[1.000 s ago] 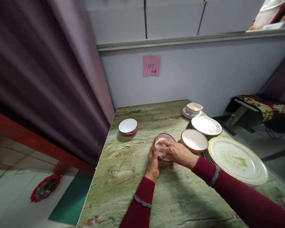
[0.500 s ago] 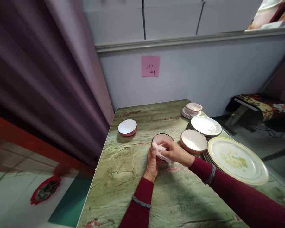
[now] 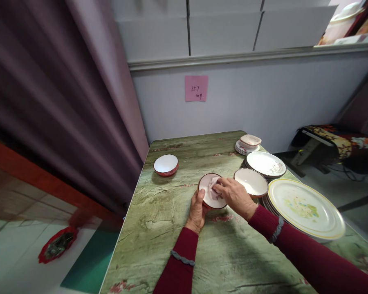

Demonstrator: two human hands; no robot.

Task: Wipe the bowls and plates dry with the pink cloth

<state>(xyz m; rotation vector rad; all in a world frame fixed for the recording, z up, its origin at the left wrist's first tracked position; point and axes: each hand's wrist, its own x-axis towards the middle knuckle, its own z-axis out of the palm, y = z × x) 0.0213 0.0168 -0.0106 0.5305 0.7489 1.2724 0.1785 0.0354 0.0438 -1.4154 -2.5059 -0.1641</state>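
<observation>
My left hand (image 3: pixel 196 210) grips the near left side of a bowl (image 3: pixel 206 192), its thumb over the rim. The bowl is white inside with a dark rim and tilts toward me above the table. Inside it, my right hand (image 3: pixel 234 195) pinches a crumpled white cloth or tissue (image 3: pixel 214 188) against the inner wall. Just right of my right hand stands a white bowl with a brown rim (image 3: pixel 251 181). Farther left on the table sits another bowl (image 3: pixel 166 164), white inside and red outside.
Along the table's right side stand stacked plates: a large yellow-rimmed plate (image 3: pixel 306 208) on top of one pile, a floral plate (image 3: pixel 265 163) on another. Behind them, a small dish (image 3: pixel 250 141) tops several saucers. A pink note (image 3: pixel 196 88) is on the wall; a curtain (image 3: pixel 88 81) hangs at left.
My right hand has moved with the cloth from the bowl's left rim into its inside, toward the right. The cloth is more bunched up. The left hand still holds the bowl.
</observation>
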